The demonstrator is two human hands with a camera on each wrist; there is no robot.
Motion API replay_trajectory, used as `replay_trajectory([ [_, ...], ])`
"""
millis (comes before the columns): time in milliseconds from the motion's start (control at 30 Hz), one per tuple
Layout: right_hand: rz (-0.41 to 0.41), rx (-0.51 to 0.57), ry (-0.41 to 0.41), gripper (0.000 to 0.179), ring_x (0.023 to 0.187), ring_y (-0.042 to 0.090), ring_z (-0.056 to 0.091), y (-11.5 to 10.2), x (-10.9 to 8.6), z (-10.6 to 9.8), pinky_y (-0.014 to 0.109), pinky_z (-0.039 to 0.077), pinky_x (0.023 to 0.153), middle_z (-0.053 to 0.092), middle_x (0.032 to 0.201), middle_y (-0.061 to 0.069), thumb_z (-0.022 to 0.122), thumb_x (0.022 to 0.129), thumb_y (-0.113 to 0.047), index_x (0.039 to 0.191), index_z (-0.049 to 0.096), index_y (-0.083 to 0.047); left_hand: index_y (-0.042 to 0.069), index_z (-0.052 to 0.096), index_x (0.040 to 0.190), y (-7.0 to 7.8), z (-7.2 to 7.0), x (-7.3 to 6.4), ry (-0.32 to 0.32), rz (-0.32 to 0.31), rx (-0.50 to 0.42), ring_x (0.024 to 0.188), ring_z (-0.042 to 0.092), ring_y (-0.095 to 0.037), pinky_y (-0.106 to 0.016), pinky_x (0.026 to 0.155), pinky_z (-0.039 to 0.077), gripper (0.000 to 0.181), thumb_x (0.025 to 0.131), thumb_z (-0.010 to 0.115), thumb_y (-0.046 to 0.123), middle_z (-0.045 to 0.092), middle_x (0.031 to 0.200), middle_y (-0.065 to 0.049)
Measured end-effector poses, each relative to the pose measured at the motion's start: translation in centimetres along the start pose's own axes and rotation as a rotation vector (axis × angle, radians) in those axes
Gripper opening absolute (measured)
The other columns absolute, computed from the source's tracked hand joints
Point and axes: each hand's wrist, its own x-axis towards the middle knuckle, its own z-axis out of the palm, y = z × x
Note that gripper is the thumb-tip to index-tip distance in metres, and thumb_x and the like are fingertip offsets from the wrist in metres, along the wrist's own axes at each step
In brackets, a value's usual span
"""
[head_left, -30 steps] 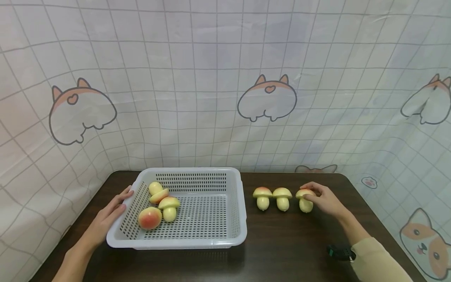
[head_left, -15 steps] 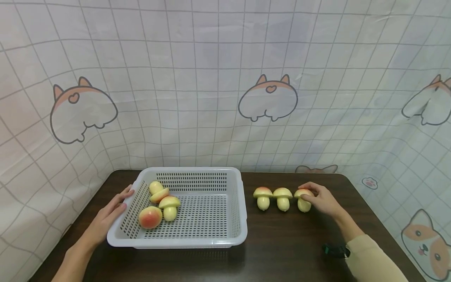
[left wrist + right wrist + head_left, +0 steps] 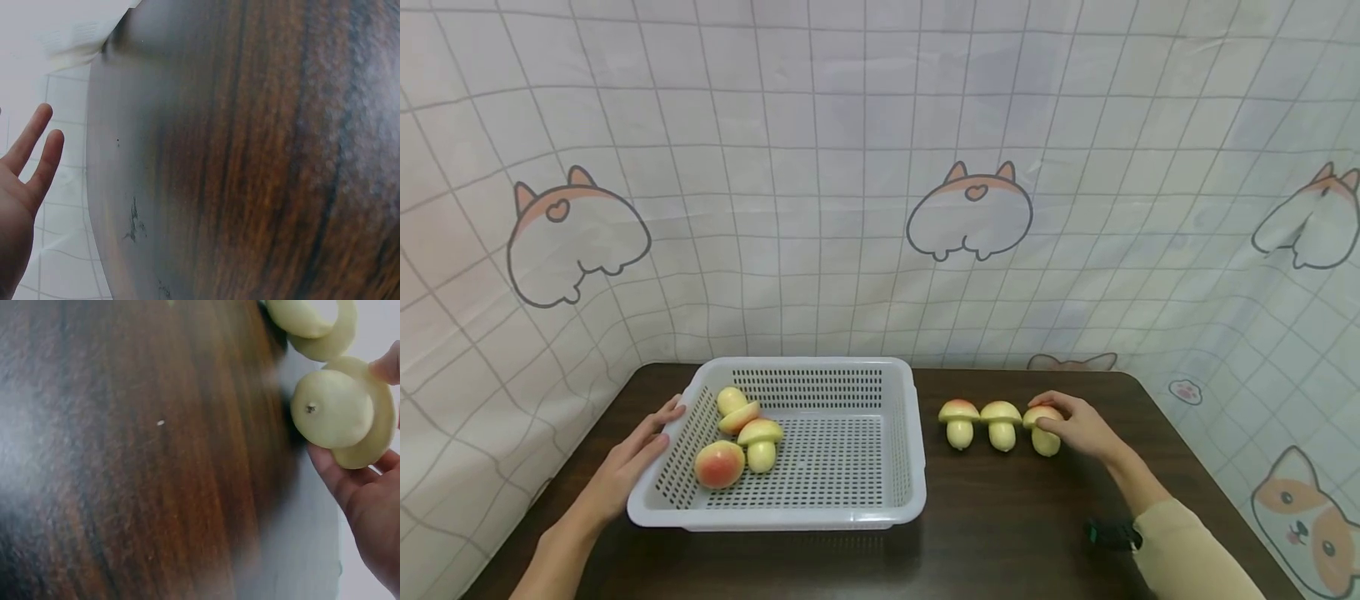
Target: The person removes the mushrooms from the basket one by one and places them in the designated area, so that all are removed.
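Observation:
My right hand (image 3: pixel 1078 427) holds a toy mushroom (image 3: pixel 1043 442), pale yellow with a reddish cap, its fingers and thumb around the cap. In the right wrist view, the pale stem end of this toy mushroom (image 3: pixel 331 409) faces the camera, and thumb and fingers of the right hand (image 3: pixel 375 506) grip the cap's edge. Two similar toy mushrooms (image 3: pixel 959 425) (image 3: pixel 1002 427) stand in a row just left of it, cap beside cap. My left hand (image 3: pixel 628 462) rests with extended fingers against the left rim of a white plastic basket (image 3: pixel 790 518).
Inside the basket, two toy mushrooms (image 3: pixel 762 454) (image 3: pixel 732 402) and a rounded red-yellow piece (image 3: pixel 720 465) lie at the left. The dark wooden table (image 3: pixel 992 525) meets a grid-patterned cloth (image 3: pixel 820 250) behind. A black band (image 3: pixel 1112 535) is near the right sleeve.
My right hand has slid the toy mushroom a little to the left, bringing its cap close to the middle one. The left hand and basket stay in place.

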Motion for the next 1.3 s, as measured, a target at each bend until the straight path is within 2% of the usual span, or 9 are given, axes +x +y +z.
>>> replay_trajectory([
  [100, -0.009, 0.011, -0.009, 0.033, 0.096, 0.019, 0.060, 0.1, -0.1, -0.1, 0.032, 0.050, 0.079, 0.065, 0.123, 0.017, 0.064, 0.104, -0.018, 0.130, 0.063, 0.002, 0.009, 0.041, 0.156, 0.0, 0.0, 0.0, -0.002, -0.004, -0.004, 0.126, 0.030, 0.021, -0.021, 0.081, 0.053, 0.047, 0.111, 0.041, 0.022, 0.019, 0.168, -0.017],
  [167, -0.017, 0.019, -0.014, 0.034, 0.100, 0.019, 0.060, 0.1, -0.1, -0.1, 0.032, 0.050, 0.082, 0.064, 0.126, 0.019, 0.063, 0.104, -0.018, 0.132, 0.062, 0.003, 0.009, 0.041, 0.156, 0.0, 0.0, 0.0, 0.000, -0.005, -0.008, 0.124, 0.033, 0.021, -0.023, 0.079, 0.054, 0.047, 0.111, 0.040, 0.022, 0.019, 0.168, -0.019],
  [233, -0.018, 0.029, -0.027, 0.037, 0.104, 0.021, 0.060, 0.1, -0.1, -0.2, 0.032, 0.050, 0.084, 0.062, 0.130, 0.021, 0.062, 0.105, -0.018, 0.135, 0.060, 0.003, 0.009, 0.041, 0.156, 0.1, 0.0, 0.0, 0.002, -0.002, -0.008, 0.124, 0.033, 0.020, -0.024, 0.079, 0.055, 0.047, 0.111, 0.040, 0.022, 0.020, 0.169, -0.015],
  [400, 0.001, 0.017, -0.056, 0.046, 0.120, 0.031, 0.058, -0.1, -0.1, -0.4, 0.041, 0.048, 0.095, 0.057, 0.141, 0.023, 0.061, 0.105, -0.023, 0.144, 0.054, 0.001, 0.009, 0.042, 0.155, 0.1, 0.0, 0.0, 0.008, 0.007, -0.002, 0.127, 0.030, 0.021, -0.020, 0.083, 0.052, 0.046, 0.111, 0.041, 0.022, 0.021, 0.169, 0.005],
  [533, 0.007, 0.016, -0.062, 0.048, 0.129, 0.042, 0.051, 0.0, -0.1, -0.5, 0.056, 0.042, 0.101, 0.055, 0.144, 0.025, 0.057, 0.107, -0.024, 0.147, 0.051, 0.001, 0.009, 0.042, 0.156, 0.1, 0.0, 0.0, 0.010, 0.007, -0.003, 0.127, 0.030, 0.021, -0.021, 0.081, 0.053, 0.047, 0.111, 0.041, 0.022, 0.022, 0.168, 0.011],
  [667, -0.014, 0.035, -0.068, 0.046, 0.133, 0.047, 0.045, 0.1, -0.2, -0.7, 0.062, 0.038, 0.103, 0.052, 0.145, 0.029, 0.050, 0.110, -0.021, 0.148, 0.048, 0.004, 0.009, 0.041, 0.156, 0.0, 0.0, 0.0, 0.007, 0.008, -0.004, 0.126, 0.031, 0.021, -0.022, 0.080, 0.054, 0.047, 0.111, 0.040, 0.022, 0.022, 0.166, 0.016],
  [933, 0.051, 0.156, -0.064, 0.045, 0.123, 0.044, 0.052, 0.0, -0.3, -1.1, 0.050, 0.053, 0.087, 0.044, 0.148, 0.035, 0.038, 0.112, -0.016, 0.150, 0.040, 0.008, 0.010, 0.042, 0.155, 0.2, 0.0, 0.0, 0.007, 0.007, -0.002, 0.130, 0.026, 0.020, -0.016, 0.086, 0.049, 0.046, 0.111, 0.040, 0.022, 0.021, 0.168, 0.012],
  [1167, 0.110, 0.180, -0.049, 0.047, 0.121, 0.043, 0.052, -0.1, -0.5, -1.6, 0.046, 0.053, 0.081, 0.041, 0.148, 0.037, 0.033, 0.112, -0.017, 0.150, 0.038, 0.010, 0.009, 0.042, 0.155, 0.3, 0.1, -0.1, 0.007, 0.009, 0.009, 0.129, 0.027, 0.021, -0.015, 0.087, 0.047, 0.046, 0.111, 0.040, 0.022, 0.020, 0.168, -0.016],
  [1300, 0.147, 0.203, -0.036, 0.048, 0.125, 0.044, 0.049, 0.1, -0.7, -1.8, 0.047, 0.054, 0.082, 0.039, 0.149, 0.038, 0.031, 0.113, -0.020, 0.151, 0.036, 0.010, 0.008, 0.042, 0.155, 0.3, 0.0, 0.0, 0.008, 0.019, 0.004, 0.129, 0.029, 0.020, -0.016, 0.086, 0.048, 0.046, 0.111, 0.040, 0.020, 0.020, 0.168, -0.015],
])
